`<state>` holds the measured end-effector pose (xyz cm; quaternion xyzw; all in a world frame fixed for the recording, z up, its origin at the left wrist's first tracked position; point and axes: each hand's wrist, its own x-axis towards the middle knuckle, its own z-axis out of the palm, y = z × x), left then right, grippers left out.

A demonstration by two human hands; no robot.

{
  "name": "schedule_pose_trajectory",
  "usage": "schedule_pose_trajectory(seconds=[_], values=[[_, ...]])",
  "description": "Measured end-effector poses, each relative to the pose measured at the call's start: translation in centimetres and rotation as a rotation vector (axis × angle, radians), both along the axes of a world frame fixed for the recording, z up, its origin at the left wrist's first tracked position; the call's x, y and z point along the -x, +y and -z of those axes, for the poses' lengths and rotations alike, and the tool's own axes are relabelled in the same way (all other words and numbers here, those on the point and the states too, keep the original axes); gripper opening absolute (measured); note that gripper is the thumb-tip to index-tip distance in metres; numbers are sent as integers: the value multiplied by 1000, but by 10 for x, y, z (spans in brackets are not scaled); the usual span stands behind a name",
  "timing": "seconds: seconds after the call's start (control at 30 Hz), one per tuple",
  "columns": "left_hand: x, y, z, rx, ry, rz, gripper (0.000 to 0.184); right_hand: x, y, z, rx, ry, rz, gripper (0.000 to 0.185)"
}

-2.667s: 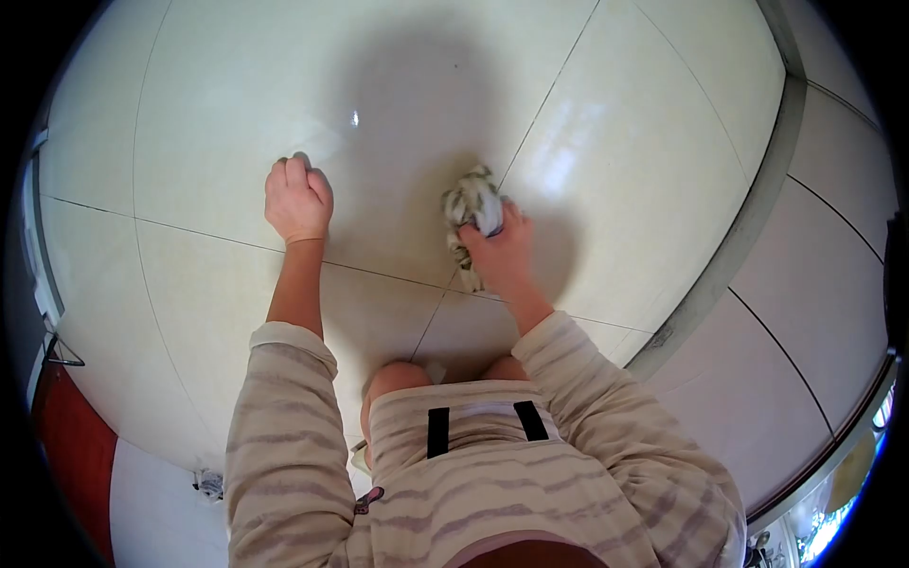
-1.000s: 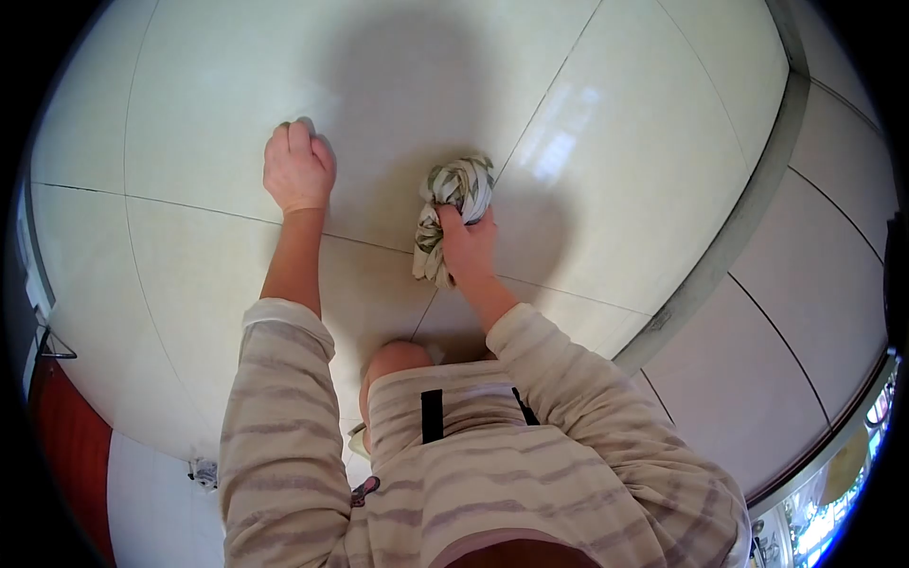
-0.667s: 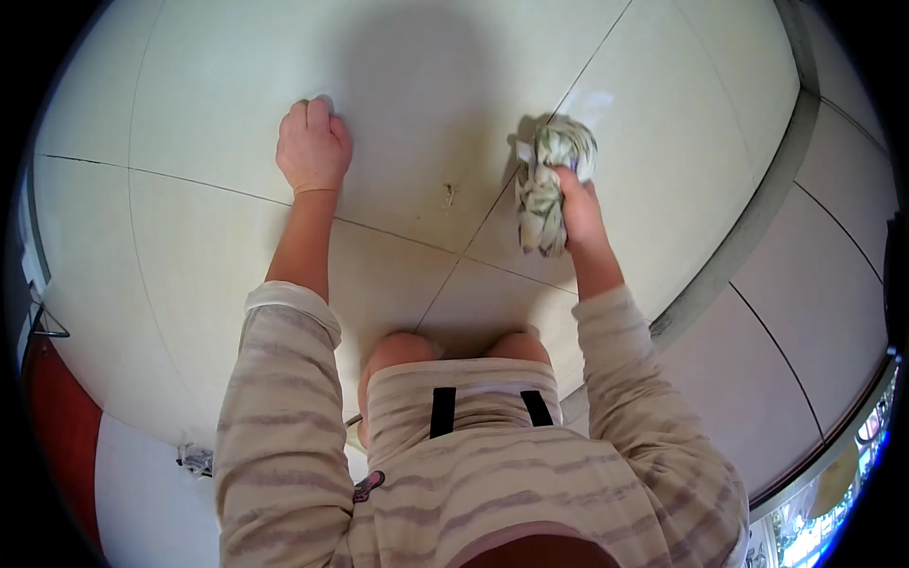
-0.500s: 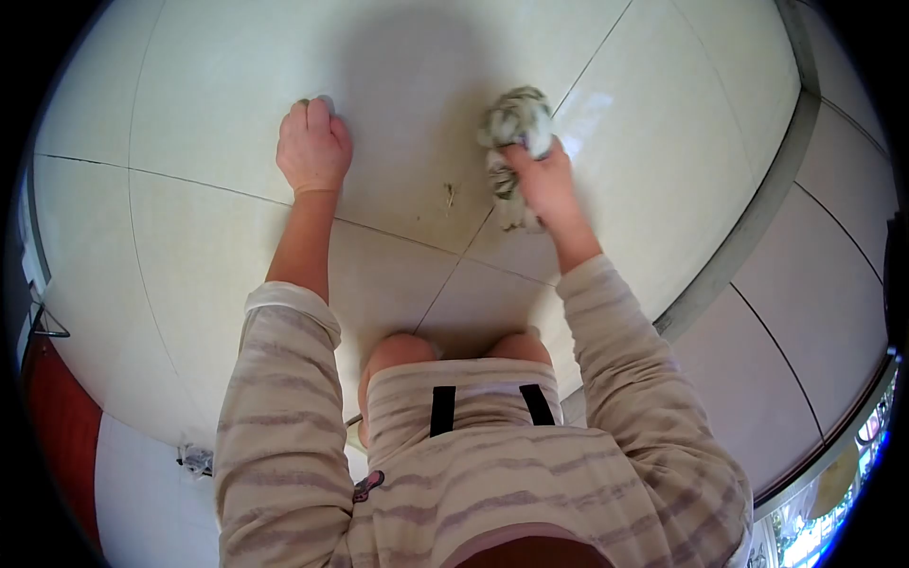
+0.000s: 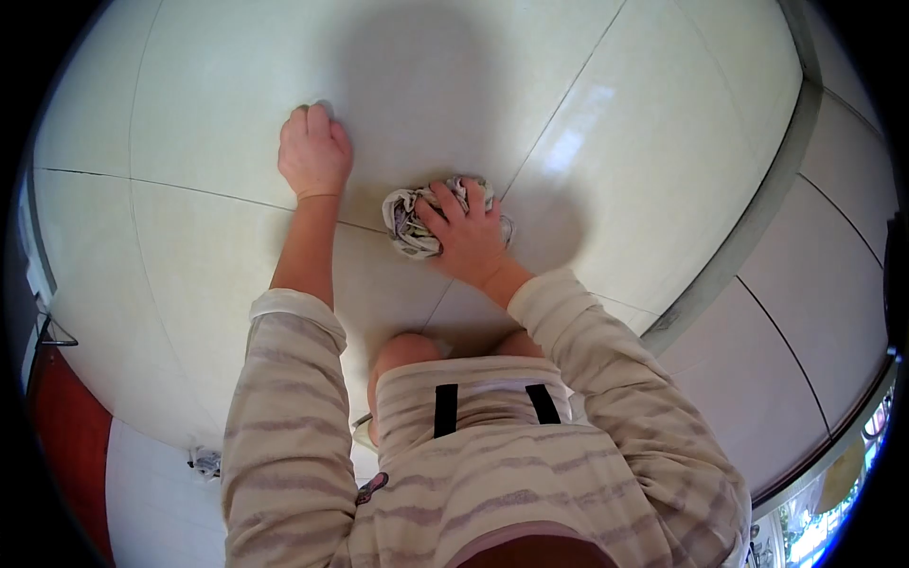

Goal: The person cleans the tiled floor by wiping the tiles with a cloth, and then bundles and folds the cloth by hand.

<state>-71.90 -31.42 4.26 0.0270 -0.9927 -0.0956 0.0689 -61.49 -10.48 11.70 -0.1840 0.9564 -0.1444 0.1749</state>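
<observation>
My left hand (image 5: 315,151) is closed in a fist on the pale tiled floor (image 5: 218,104), left of centre; what its fingers hold, if anything, is hidden. A crumpled white and green patterned cloth (image 5: 409,225) lies on the tiles near the middle. My right hand (image 5: 469,232) presses on top of this cloth with its fingers spread and curled over the folds. The spot of floor beneath the cloth is hidden.
A grey strip (image 5: 757,208) borders the floor on the right, with more tiles beyond it. At the lower left are a red surface (image 5: 71,417) and a small crumpled grey item (image 5: 204,462). My knees (image 5: 407,350) are just below the cloth.
My right hand and the cloth have swung right, then come back left and nearer my knees. The small debris seen on the tiles is now out of sight. My left hand has hardly moved.
</observation>
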Motion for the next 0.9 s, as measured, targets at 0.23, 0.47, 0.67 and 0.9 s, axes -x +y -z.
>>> schedule_pose_trajectory(seconds=[0.23, 0.47, 0.67, 0.9], values=[[-1, 6, -9, -33, 34, -8, 14, 80, -14, 8, 24, 90, -77, 60], [-1, 9, -9, -74, -57, -66, 13, 9, 35, 16, -15, 81, 193, 60], [-1, 4, 2, 20, 12, -12, 13, 63, -10, 10, 10, 31, 32, 61], [-1, 3, -3, -35, 16, -19, 12, 40, 12, 18, 103, 213, 190, 59]])
